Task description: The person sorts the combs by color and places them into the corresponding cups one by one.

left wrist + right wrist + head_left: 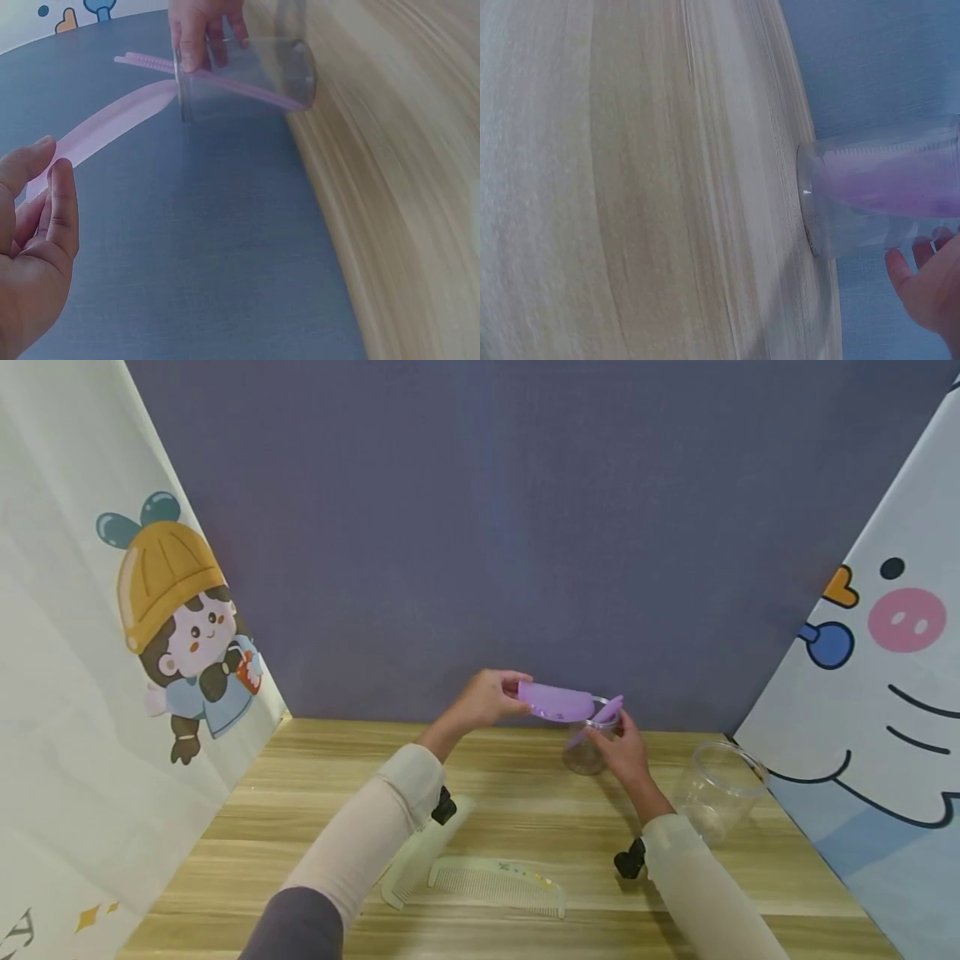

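Note:
My left hand (489, 702) pinches one end of a light purple comb (557, 702) between thumb and fingers. The comb's far end reaches the rim of a small clear jar (583, 762) that stands upright near the table's back edge. At least one more purple comb (889, 180) leans inside that jar, its top sticking out above the rim. With fingers and thumb around its upper part, my right hand (626, 753) holds the jar. In the left wrist view the held comb (112, 124) touches or nearly touches the jar's mouth; I cannot tell whether its tip is inside.
Two pale green combs lie on the wooden table: one (498, 883) in front, the other (420, 860) partly under my left forearm. A larger clear jar (720, 793) stands to the right, beside my right forearm. A dark backdrop (480, 543) rises behind the table.

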The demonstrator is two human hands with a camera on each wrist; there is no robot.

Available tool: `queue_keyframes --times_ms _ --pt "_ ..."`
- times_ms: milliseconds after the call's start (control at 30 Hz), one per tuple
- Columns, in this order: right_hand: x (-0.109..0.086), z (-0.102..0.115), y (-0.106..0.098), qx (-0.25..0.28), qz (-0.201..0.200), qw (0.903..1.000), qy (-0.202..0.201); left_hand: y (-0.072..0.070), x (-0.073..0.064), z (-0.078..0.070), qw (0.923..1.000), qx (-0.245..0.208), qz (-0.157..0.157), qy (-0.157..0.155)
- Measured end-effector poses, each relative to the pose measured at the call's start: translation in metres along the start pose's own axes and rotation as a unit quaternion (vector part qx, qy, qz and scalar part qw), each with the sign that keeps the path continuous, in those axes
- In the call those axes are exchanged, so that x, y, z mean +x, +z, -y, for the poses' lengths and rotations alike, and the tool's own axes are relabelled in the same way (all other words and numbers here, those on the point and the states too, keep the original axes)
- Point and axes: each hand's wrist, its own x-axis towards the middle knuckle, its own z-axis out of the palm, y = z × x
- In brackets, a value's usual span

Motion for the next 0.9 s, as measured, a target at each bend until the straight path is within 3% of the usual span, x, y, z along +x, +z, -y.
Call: queue_keyframes --times_ms 400,900 --pt "-0.004 0.006 -0.001 0.007 0.01 0.9999 0.012 0.012 0.013 -0.015 0.9989 0.007 -0.019 0.042" --pt "-0.005 0.007 -0.001 0.017 0.009 0.9998 0.007 0.037 0.028 -0.038 0.9946 0.02 -0.086 0.055"
